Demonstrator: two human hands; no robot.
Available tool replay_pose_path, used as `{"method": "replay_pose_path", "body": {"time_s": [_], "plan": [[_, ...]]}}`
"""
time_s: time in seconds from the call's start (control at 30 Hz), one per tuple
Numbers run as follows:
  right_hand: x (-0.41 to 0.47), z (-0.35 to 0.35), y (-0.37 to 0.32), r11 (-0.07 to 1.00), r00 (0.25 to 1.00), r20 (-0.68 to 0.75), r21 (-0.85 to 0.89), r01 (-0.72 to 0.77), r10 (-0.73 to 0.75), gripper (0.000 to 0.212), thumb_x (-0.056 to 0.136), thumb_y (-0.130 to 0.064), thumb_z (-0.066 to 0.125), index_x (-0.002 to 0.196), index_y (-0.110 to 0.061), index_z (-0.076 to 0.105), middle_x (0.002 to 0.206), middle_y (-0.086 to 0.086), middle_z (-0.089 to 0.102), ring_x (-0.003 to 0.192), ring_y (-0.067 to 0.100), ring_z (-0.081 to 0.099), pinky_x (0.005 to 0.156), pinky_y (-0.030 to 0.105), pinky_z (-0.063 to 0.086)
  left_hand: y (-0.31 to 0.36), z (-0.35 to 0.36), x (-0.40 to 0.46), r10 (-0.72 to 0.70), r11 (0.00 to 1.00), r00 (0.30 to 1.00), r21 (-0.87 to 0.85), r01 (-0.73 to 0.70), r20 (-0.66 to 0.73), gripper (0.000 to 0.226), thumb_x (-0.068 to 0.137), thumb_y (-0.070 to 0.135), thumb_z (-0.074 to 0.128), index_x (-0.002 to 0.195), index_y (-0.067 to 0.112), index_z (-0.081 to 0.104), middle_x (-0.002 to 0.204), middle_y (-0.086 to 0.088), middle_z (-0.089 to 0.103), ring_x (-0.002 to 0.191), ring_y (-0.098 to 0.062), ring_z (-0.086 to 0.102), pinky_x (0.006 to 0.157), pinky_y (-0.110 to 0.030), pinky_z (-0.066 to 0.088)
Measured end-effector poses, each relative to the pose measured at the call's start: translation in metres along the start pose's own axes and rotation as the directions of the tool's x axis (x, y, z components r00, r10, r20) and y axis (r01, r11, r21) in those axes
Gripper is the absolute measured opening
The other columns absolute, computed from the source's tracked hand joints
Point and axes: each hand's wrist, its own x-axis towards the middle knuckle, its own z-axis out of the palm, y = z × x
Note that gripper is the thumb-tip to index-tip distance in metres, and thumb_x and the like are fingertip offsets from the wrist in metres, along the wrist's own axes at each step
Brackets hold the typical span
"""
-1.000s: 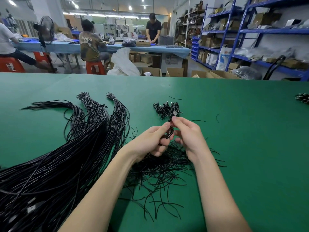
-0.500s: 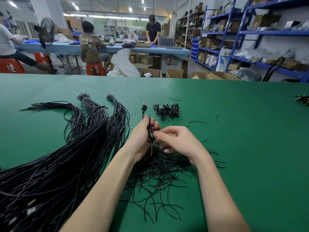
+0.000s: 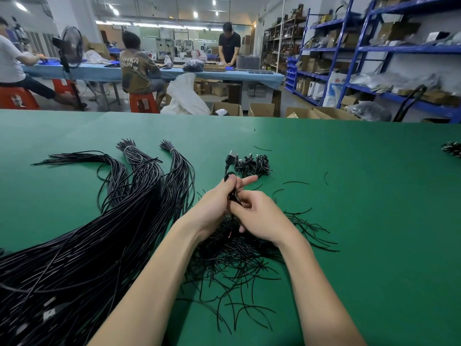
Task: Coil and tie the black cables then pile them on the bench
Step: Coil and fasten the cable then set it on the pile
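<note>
Head view shows two bare arms reaching out over a green bench. Closest to the person lies a messy heap of short black ties — far too many to count. To the left is a big spread of long black cables, also too many to count, with three bunched ends showing at the far side; these are not coiled yet.

Above the ties, the left hand curls its fingers round one small coiled cable, with the pointer finger sticking out straight. The right hand curls in beside it and seems to pinch a tie at the coil, though the tie itself is hard to see. One plug end pokes up past the hands.

Farther out sits one small pile of finished coils — only a few are done, so most of the job is probably left. Another small bunch lies at the far right edge.
</note>
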Motion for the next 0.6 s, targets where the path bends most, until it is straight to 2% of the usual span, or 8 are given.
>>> {"method": "replay_pose_path", "body": {"time_s": [0.07,0.13,0.27,0.33,0.4,0.47,0.53,0.6], "plan": [[-0.002,0.0,0.0,0.95,0.991,0.131,0.307,-0.051,0.01,0.032,0.104,-0.041,0.056,0.092,-0.012,0.065,0.068,-0.011,0.058,0.057,0.007,0.055,0.055,0.023,0.047,0.0,-0.003,0.001,0.006,0.999,1.0,0.045,-0.007,0.031,0.06,0.109,0.046,0.026,0.138,0.0,0.049,0.129,0.016,0.067,0.115,-0.002,0.062,0.083,-0.031,0.052],[-0.003,-0.001,0.001,0.815,0.971,0.238,0.563,-0.137,-0.002,0.035,0.1,-0.046,0.058,0.094,-0.012,0.064,0.072,-0.008,0.058,0.062,0.008,0.05,0.052,0.021,0.046,0.0,-0.004,0.002,0.024,0.996,0.998,0.079,-0.028,0.052,0.061,0.109,0.046,0.025,0.14,0.0,0.05,0.131,0.016,0.066,0.129,0.0,0.053,0.086,-0.023,0.054],[-0.007,-0.003,0.008,0.627,0.934,0.357,0.733,-0.264,-0.025,0.043,0.094,-0.053,0.056,0.105,-0.012,0.061,0.076,-0.004,0.057,0.062,0.007,0.048,0.046,0.017,0.038,-0.003,-0.003,0.001,0.042,0.998,0.995,0.044,-0.046,0.092,0.049,0.107,0.051,0.029,0.127,0.03,0.069,0.133,0.01,0.064,0.126,-0.01,0.054,0.107,-0.037,0.046],[-0.008,-0.003,0.01,0.627,0.936,0.352,0.73,-0.273,-0.003,0.041,0.091,-0.049,0.06,0.108,-0.012,0.062,0.078,-0.003,0.057,0.063,0.007,0.048,0.044,0.016,0.036,-0.003,-0.002,-0.001,0.063,0.995,0.994,0.07,-0.069,0.085,0.047,0.108,0.05,0.028,0.12,0.038,0.072,0.136,0.01,0.062,0.132,-0.006,0.049,0.116,-0.042,0.035],[-0.008,-0.001,0.011,0.648,0.943,0.333,0.715,-0.264,0.016,0.039,0.091,-0.044,0.063,0.111,-0.01,0.063,0.084,0.0,0.06,0.063,0.007,0.049,0.043,0.016,0.035,-0.003,-0.002,-0.003,0.062,0.995,0.996,0.071,-0.067,0.06,0.048,0.108,0.049,0.028,0.124,0.035,0.071,0.136,0.017,0.062,0.132,0.0,0.051,0.108,-0.035,0.044],[-0.006,-0.001,0.01,0.685,0.948,0.319,0.686,-0.244,0.017,0.033,0.1,-0.037,0.059,0.116,-0.009,0.065,0.09,0.0,0.066,0.063,0.006,0.049,0.042,0.014,0.032,0.0,-0.002,-0.006,0.057,0.995,0.997,0.079,-0.06,0.044,0.048,0.108,0.05,0.028,0.126,0.034,0.07,0.132,0.019,0.065,0.119,0.006,0.059,0.084,-0.021,0.055],[-0.006,-0.002,0.009,0.717,0.95,0.312,0.658,-0.232,0.021,0.031,0.104,-0.035,0.056,0.116,-0.008,0.064,0.089,-0.001,0.07,0.061,0.005,0.048,0.041,0.013,0.029,0.002,-0.001,-0.009,0.076,0.988,0.997,0.135,-0.079,0.026,0.048,0.108,0.05,0.028,0.124,0.035,0.07,0.129,0.02,0.066,0.108,0.007,0.064,0.07,-0.012,0.052],[-0.005,-0.003,0.007,0.719,0.951,0.309,0.655,-0.232,0.025,0.03,0.102,-0.038,0.058,0.107,-0.01,0.064,0.083,-0.001,0.066,0.059,0.003,0.044,0.04,0.012,0.026,0.002,-0.001,-0.007,0.126,0.968,0.992,0.218,-0.123,0.002,0.046,0.109,0.048,0.026,0.123,0.036,0.069,0.126,0.025,0.066,0.1,-0.005,0.062,0.064,-0.009,0.046]]}}
